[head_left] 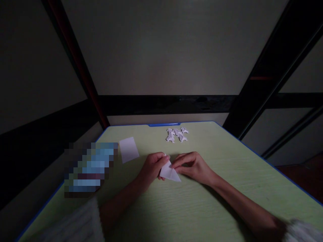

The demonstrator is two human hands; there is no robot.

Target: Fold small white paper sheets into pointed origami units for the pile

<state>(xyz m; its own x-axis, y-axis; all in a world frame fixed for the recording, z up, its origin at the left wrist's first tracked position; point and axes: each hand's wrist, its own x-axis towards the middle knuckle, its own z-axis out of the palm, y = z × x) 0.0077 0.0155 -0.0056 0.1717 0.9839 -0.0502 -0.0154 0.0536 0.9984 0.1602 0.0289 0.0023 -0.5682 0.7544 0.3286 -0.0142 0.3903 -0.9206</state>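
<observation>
One pale green surface (242,164) with a blue rim spreads before me. Toward its left side lies a bluish object (97,164), too pixelated to identify. My right hand (195,166) and left hand (152,166) meet near the middle. A white sheet (129,150) lies beside the bluish object. Smaller, the folded paper (169,172) is clasped between my left thumb and fingers; my right fingertips are at its right edge, whether pinching I cannot tell. Smallest, white folded figures (177,132) cluster near the far edge.
</observation>
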